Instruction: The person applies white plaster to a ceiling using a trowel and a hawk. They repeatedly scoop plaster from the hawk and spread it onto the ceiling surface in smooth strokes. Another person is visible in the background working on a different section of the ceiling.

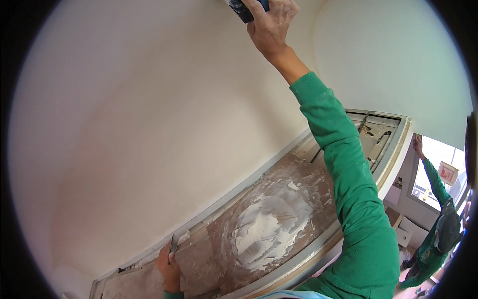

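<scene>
One dark flat tool (242, 10) with white smears on it is raised high beside the pale wall (149, 144), partly cut off at the top of my view, so I can't tell whether its edge touches the surface. The right grip (272, 27) is closed around it, thumb on the near side and fingers wrapped over the other. I'd judge it light and stiff, its working edge thin enough to nick; it looks best held by its back, well away from the smeared part, since wet residue could make it slippery. Low on the left, the left grip (168, 267) is closed on a slim scraper (173, 243), upright near the foot of the wall. That one also seems light and firm, perhaps a little springy toward the tip, so I'd take it low, where the thumb sits. Between the two arms, a broad patch of white paste (264, 229) lies spread on a brown board (196, 266); it looks soft, sticky and better lifted with a blade than with fingers. A pale frame (294, 269) borders the board, and beyond it a co-worker in green (430, 254) reaches up beside a bright window (450, 153).
</scene>
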A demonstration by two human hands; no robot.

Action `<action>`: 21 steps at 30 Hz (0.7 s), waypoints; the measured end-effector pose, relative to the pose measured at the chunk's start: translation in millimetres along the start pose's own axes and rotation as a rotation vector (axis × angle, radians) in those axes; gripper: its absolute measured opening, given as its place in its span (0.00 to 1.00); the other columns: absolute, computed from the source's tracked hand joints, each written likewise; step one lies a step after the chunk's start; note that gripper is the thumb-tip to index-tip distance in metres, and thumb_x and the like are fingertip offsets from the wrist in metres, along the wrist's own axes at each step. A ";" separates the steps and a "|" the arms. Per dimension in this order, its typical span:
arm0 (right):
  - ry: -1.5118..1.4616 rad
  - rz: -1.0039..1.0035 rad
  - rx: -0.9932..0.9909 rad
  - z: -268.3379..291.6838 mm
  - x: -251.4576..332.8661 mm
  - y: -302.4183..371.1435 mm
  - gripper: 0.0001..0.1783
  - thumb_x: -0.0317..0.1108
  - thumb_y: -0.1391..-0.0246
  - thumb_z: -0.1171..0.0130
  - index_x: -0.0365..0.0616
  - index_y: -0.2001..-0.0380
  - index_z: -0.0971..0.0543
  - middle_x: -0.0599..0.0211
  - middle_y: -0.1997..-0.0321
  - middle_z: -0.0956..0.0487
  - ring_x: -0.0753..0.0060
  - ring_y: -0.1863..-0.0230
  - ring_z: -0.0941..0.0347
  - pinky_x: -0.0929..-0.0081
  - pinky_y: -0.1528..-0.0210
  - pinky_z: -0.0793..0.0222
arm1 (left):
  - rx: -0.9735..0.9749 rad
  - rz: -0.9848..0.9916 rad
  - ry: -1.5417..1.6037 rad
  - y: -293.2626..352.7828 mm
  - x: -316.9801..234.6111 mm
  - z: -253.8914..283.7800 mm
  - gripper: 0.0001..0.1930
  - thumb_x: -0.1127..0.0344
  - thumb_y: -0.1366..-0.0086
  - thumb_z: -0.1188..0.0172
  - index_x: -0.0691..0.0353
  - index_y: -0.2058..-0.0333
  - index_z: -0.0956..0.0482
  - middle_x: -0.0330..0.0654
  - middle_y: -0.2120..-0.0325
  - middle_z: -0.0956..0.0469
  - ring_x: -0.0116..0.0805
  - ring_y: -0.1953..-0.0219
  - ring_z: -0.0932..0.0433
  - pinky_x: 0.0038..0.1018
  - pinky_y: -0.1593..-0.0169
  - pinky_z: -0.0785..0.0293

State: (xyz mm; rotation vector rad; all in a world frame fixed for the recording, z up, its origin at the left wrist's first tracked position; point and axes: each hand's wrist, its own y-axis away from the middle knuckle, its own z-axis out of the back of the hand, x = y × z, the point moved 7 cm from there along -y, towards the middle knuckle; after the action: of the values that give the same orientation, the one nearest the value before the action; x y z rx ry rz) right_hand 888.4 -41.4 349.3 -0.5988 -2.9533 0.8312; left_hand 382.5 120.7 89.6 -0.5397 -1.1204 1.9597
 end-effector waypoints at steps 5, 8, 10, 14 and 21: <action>-0.014 -0.013 0.031 -29.1 3.0 43.0 0.30 0.22 0.48 0.46 0.55 0.40 0.24 0.63 0.45 0.27 0.62 0.45 0.33 0.56 0.46 0.44 | 0.001 -0.002 -0.015 0.7 3.5 -0.3 0.19 0.63 0.28 0.55 0.71 0.53 0.20 0.57 0.63 0.19 0.53 0.63 0.18 0.36 0.58 0.24; -0.019 -0.012 0.044 -47.0 4.3 70.4 0.33 0.21 0.51 0.44 0.58 0.40 0.25 0.67 0.46 0.28 0.64 0.45 0.34 0.57 0.46 0.44 | -0.015 0.017 -0.009 2.2 8.7 -0.5 0.19 0.63 0.28 0.55 0.72 0.53 0.20 0.57 0.64 0.19 0.53 0.64 0.18 0.36 0.59 0.24; -0.020 -0.019 0.045 -58.7 4.1 89.8 0.40 0.19 0.60 0.40 0.63 0.41 0.25 0.74 0.45 0.30 0.67 0.44 0.35 0.59 0.46 0.44 | -0.029 0.033 -0.009 5.8 15.1 0.3 0.20 0.62 0.28 0.55 0.72 0.53 0.21 0.57 0.65 0.19 0.52 0.65 0.18 0.36 0.59 0.24; -0.045 -0.047 0.179 -69.4 4.5 121.4 0.39 0.20 0.56 0.40 0.63 0.39 0.28 0.73 0.45 0.30 0.65 0.43 0.35 0.55 0.47 0.41 | -0.004 0.047 -0.035 4.6 16.8 -1.7 0.20 0.62 0.27 0.56 0.72 0.52 0.21 0.58 0.65 0.20 0.52 0.64 0.19 0.37 0.59 0.25; -0.124 -0.124 0.459 -32.2 8.9 154.8 0.40 0.19 0.61 0.40 0.60 0.40 0.27 0.72 0.45 0.29 0.64 0.43 0.35 0.54 0.46 0.43 | -0.041 0.033 -0.031 5.5 15.8 1.9 0.18 0.64 0.27 0.55 0.72 0.53 0.20 0.57 0.65 0.20 0.51 0.64 0.19 0.37 0.59 0.26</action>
State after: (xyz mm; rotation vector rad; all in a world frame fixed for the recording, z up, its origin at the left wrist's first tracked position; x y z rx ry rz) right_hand 939.4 99.5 297.9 -0.3424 -2.7111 1.5117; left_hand 369.5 130.9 86.2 -0.5551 -1.1804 1.9832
